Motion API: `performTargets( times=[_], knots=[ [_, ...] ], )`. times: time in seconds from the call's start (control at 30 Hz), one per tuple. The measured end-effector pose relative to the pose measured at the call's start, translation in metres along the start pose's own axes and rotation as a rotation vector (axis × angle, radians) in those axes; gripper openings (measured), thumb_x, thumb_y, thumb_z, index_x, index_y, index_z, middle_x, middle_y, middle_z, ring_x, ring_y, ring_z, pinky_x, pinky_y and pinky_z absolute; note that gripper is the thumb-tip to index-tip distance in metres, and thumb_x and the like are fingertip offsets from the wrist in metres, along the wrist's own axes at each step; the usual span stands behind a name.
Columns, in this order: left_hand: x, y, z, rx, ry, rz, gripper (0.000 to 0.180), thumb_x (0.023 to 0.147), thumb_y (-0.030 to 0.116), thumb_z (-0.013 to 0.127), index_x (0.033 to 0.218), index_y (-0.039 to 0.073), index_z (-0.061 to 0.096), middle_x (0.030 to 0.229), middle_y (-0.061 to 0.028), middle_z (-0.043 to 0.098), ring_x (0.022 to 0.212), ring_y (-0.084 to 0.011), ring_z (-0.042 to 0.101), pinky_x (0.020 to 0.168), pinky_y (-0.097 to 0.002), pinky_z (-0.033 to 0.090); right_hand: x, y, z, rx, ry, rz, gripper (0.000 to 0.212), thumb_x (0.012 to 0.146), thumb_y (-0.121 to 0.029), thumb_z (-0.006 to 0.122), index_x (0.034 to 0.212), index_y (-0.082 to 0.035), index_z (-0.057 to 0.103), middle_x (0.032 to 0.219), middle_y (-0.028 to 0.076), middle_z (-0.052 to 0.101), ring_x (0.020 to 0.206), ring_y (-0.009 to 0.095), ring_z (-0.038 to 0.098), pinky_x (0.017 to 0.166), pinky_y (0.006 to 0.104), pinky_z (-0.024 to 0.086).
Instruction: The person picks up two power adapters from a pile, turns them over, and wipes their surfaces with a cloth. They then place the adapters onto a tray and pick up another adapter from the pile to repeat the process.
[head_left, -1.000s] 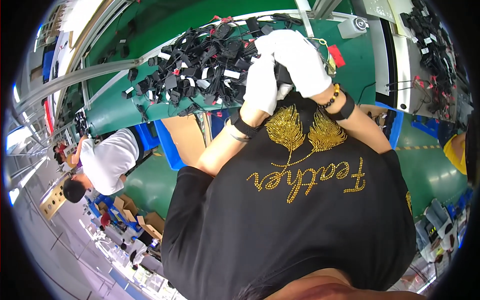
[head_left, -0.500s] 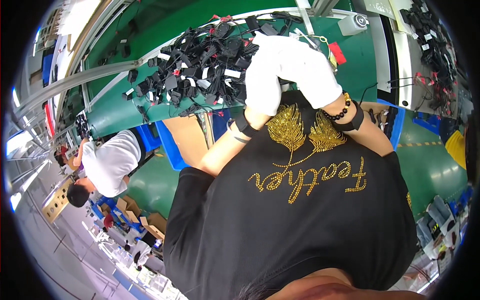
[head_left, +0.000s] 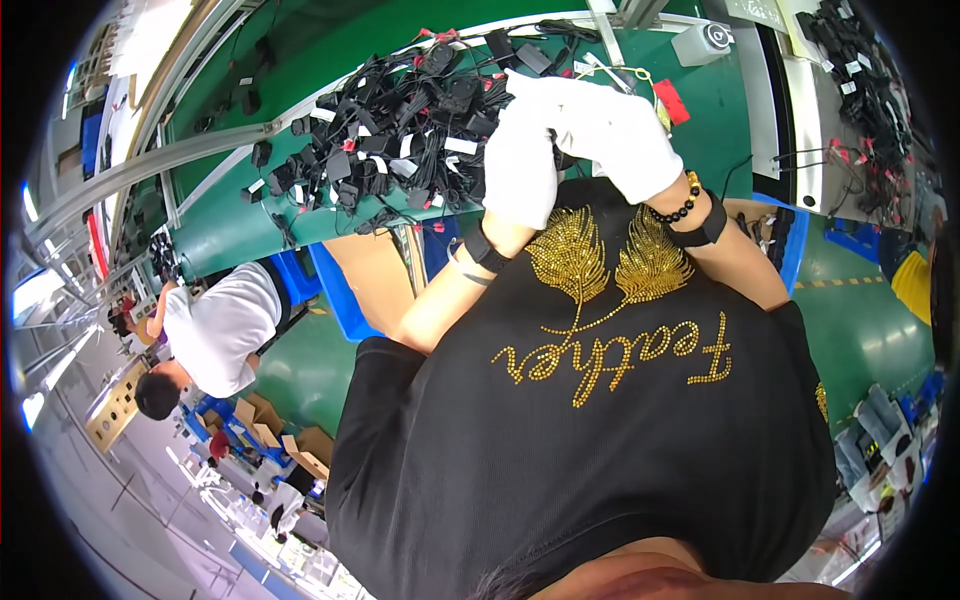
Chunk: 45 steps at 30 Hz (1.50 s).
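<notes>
Dozens of black adapters and cables (head_left: 400, 130) lay heaped on a green bench (head_left: 712, 130), pointing every way with no shared long axis, just beside the white-gloved left hand (head_left: 520, 160). It met the right hand (head_left: 625, 135) in apparent close two-handed work; what they gripped, and its direction, could not be told. The next move seemingly called for steady fingers.

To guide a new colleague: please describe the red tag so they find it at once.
On the green table, look just right of the gloved right hand, below the white container. The red tag is there, flat and larger than the red bits in the cable pile.
</notes>
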<state>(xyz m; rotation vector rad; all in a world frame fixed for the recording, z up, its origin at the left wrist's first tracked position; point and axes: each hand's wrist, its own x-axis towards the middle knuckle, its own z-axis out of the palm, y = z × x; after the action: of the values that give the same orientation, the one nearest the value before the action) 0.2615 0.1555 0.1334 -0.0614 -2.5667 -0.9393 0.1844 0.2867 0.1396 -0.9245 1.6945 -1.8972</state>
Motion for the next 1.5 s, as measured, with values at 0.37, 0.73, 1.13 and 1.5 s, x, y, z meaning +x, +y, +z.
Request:
performTargets(
  times=[0.37, 0.73, 1.13, 1.5],
  knots=[
    [0.003, 0.006, 0.003, -0.539, 0.005, -0.605, 0.055, 0.095, 0.051, 0.030, 0.101, 0.007, 0.061, 0.073, -0.0024, 0.059, 0.054, -0.0076, 0.053, 0.041, -0.0182, 0.041, 0.014, -0.015, -0.030, -0.924, -0.041, -0.275, 0.031, 0.088, -0.007, 0.054, 0.118, 0.003, 0.053, 0.114, 0.011, 0.059, 0.102, 0.018, 0.058, 0.089, 0.0256, 0.046],
    [0.000, 0.004, -0.001, -0.862, -0.011, -0.494, 0.027, 0.087, 0.014, 0.049, 0.107, -0.003, 0.057, 0.094, -0.0082, 0.063, 0.081, -0.0130, 0.061, 0.070, -0.0244, 0.049, -0.011, -0.017, 0.013, -0.017, 0.149, 0.076, 0.038, 0.083, -0.011, 0.061, 0.119, -0.001, 0.054, 0.114, 0.009, 0.060, 0.102, 0.018, 0.058, 0.087, 0.0266, 0.047],
    [-0.005, -0.010, -0.001, -0.251, -0.036, -0.139, 0.029, 0.082, 0.015, 0.055, 0.106, -0.002, 0.057, 0.098, -0.0158, 0.061, 0.092, -0.0298, 0.059, 0.082, -0.0361, 0.047, -0.012, -0.012, 0.011, -0.016, 0.067, 0.019, 0.040, 0.086, -0.007, 0.055, 0.123, 0.004, 0.048, 0.112, 0.011, 0.060, 0.094, 0.012, 0.060, 0.078, 0.0243, 0.051],
    [0.020, 0.032, -0.023, -1.037, -0.214, -0.843, 0.054, 0.096, 0.047, 0.025, 0.111, 0.007, 0.058, 0.093, -0.0025, 0.061, 0.068, -0.0062, 0.054, 0.046, -0.0189, 0.044, -0.028, -0.010, -0.023, 0.203, 0.397, 0.271, 0.038, 0.082, -0.012, 0.059, 0.118, 0.000, 0.055, 0.101, 0.009, 0.063, 0.087, 0.018, 0.060, 0.078, 0.0278, 0.049]
  ],
)
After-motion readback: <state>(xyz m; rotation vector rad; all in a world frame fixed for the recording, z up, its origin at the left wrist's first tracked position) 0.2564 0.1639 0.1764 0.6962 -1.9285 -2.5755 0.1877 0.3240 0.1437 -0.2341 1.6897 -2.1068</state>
